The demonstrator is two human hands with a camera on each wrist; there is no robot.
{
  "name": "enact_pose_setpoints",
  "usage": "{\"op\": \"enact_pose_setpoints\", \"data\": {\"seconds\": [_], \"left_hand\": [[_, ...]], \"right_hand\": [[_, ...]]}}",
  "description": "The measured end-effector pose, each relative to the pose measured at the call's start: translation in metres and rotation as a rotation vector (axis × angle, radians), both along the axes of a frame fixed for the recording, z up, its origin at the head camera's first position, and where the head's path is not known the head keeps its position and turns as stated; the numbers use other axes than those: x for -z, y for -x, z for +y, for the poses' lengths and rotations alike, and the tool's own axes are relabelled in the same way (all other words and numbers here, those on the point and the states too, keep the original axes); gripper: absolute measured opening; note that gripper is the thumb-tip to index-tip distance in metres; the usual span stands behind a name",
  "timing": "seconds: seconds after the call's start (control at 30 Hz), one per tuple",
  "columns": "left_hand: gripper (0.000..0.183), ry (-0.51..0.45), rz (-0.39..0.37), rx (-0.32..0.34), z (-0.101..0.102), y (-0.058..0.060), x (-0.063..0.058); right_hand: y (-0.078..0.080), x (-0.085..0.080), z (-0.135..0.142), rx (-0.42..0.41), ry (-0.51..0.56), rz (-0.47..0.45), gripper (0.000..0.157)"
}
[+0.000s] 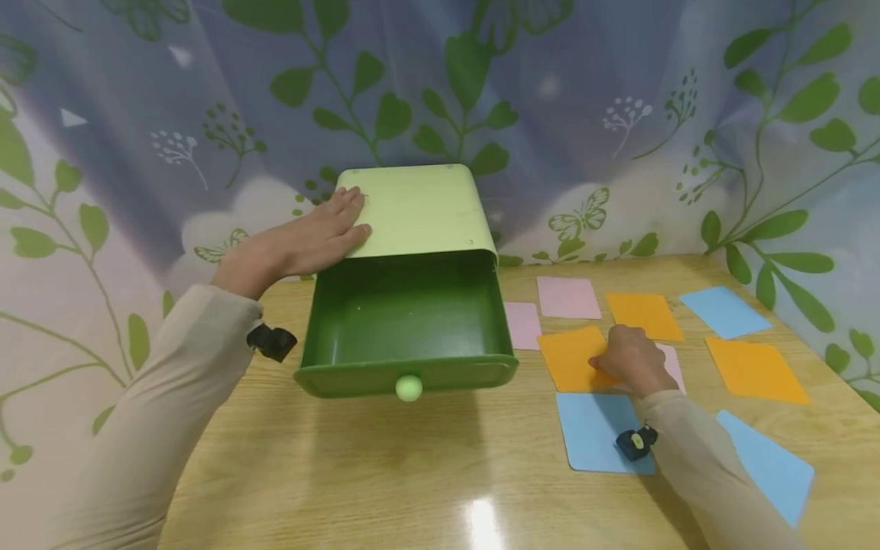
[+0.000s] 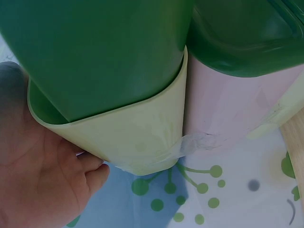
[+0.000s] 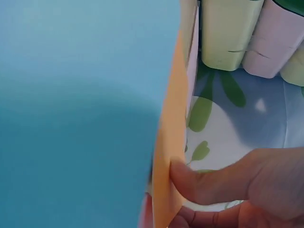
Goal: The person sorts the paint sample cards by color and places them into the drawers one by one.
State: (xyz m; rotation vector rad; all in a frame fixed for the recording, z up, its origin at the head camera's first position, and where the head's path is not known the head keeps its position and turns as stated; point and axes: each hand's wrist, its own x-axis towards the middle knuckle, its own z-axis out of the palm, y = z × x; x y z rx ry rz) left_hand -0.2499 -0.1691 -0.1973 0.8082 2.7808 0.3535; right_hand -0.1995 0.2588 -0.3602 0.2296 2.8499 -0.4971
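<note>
Pale-green box [image 1: 426, 210] on wooden table [image 1: 344, 473], dark-green drawer [image 1: 409, 325] standing open, knob [image 1: 409, 388] towards us. Our left hand [image 1: 318, 235] lies on box top, fingers straight, close together, thumb apart. Our right hand [image 1: 631, 357] pinches orange card [image 1: 571, 359] at right edge, thumb and fingers clamped on it; card sits right of drawer, just beyond blue card [image 1: 594, 435]. Pink card [image 1: 674, 367] partly hidden by right hand. More cards [image 1: 756, 370] farther right.

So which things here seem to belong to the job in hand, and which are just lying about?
Apparently in the job:
left hand, resting on the pale green casing
open green drawer
right hand, pinching an orange card
probably the blue cards and pink cards

Apparently just around:
pink casing
patterned cloth
tabletop
black wrist devices
</note>
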Motion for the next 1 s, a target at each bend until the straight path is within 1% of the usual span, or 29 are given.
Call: {"op": "enact_pose_setpoints", "data": {"seconds": [0.1, 0.17, 0.23, 0.3, 0.4, 0.47, 0.53, 0.6, 0.7, 0.83, 0.93, 1.0], "left_hand": [[0.071, 0.0, 0.001, 0.0, 0.0, 0.0, 0.001], [0.07, 0.0, 0.001, 0.0, 0.001, 0.0, 0.001], [0.07, -0.001, 0.0, -0.001, 0.001, -0.001, 0.001], [0.069, -0.004, 0.0, 0.001, 0.001, -0.001, 0.001], [0.069, -0.002, -0.001, 0.0, 0.001, -0.001, 0.001], [0.069, 0.0, -0.001, 0.001, 0.001, -0.001, 0.001], [0.069, 0.002, 0.0, 0.0, 0.001, 0.0, 0.001], [0.069, 0.005, 0.001, -0.001, 0.001, 0.0, 0.001], [0.069, 0.007, 0.003, -0.004, 0.001, 0.0, 0.0], [0.069, 0.006, 0.002, -0.006, 0.001, -0.001, 0.0], [0.069, 0.007, 0.002, -0.004, 0.001, -0.001, 0.0], [0.069, 0.007, 0.001, -0.003, 0.0, -0.001, -0.001]], "right_hand": [[0.0, -0.005, 0.007, -0.029, 0.05, 0.041, 0.024], [0.001, -0.011, 0.013, -0.054, 0.122, 0.062, 0.02], [0.002, -0.018, 0.019, -0.081, 0.24, 0.072, 0.022], [0.004, -0.026, 0.024, -0.11, 0.379, 0.057, 0.027], [0.002, -0.038, 0.028, -0.135, 0.583, 0.043, 0.028], [0.0, -0.046, 0.029, -0.142, 0.682, 0.049, 0.03], [-0.004, -0.054, 0.028, -0.138, 0.756, 0.061, 0.032], [-0.007, -0.062, 0.026, -0.137, 0.808, 0.073, 0.035], [-0.013, -0.072, 0.023, -0.151, 0.84, 0.095, 0.033], [-0.021, -0.083, 0.019, -0.173, 0.868, 0.126, 0.021], [-0.026, -0.089, 0.018, -0.193, 0.895, 0.146, 0.01], [-0.027, -0.091, 0.017, -0.214, 0.911, 0.16, 0.007]]}}
